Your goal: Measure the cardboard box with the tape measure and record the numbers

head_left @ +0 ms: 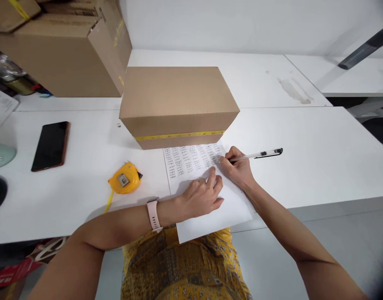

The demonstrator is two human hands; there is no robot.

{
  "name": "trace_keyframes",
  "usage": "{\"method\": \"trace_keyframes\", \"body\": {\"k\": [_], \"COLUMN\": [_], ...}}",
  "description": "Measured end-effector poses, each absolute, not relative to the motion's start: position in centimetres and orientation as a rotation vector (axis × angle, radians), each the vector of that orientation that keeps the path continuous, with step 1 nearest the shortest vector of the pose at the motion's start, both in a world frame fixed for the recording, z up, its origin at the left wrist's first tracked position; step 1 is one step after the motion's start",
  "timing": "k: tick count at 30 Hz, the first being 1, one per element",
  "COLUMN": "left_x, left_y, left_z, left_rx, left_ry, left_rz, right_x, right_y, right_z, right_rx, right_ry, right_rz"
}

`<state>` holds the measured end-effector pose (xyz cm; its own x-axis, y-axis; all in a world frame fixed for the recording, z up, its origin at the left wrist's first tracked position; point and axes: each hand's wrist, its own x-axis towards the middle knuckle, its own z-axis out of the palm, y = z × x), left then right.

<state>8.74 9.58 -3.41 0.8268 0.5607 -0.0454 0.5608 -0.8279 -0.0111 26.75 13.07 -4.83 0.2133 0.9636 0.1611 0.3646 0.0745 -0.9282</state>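
A sheet of white paper (210, 206) lies on the desk, its upper part filled with columns of small handwriting and its lower edge hanging past the desk front. My right hand (239, 168) is closed around a clear pen with a black cap on its back end (256, 155); the tip meets the paper at the right of the written rows. Flat on the sheet rests my left hand (204, 193), fingers apart and holding nothing, just left of the pen tip. Behind the hands, a closed cardboard box (178, 93) with yellow tape covers the paper's top edge.
A yellow tape measure (125, 179) sits near my left forearm, its yellow blade running under it. Further left lie a dark phone (50, 146) and a pale green cup (2, 155). Larger cardboard boxes (60, 54) stand at the back left against the wall.
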Motion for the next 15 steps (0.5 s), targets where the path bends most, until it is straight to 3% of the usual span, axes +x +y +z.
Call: {"method": "trace_keyframes", "body": {"k": [9, 15], "left_x": [8.8, 8.6], "left_y": [9.6, 9.8], "left_z": [-3.3, -2.7], "left_rx": [2.980, 2.986], "left_ry": [0.919, 0.891], "left_rz": [-0.101, -0.158], "right_x": [27.0, 30.5], "right_y": [13.2, 13.7], "right_z": [-5.1, -5.1], "right_rx": [-1.471, -1.587], "right_ry": [-1.297, -1.266], "right_rz": [0.728, 0.345]}}
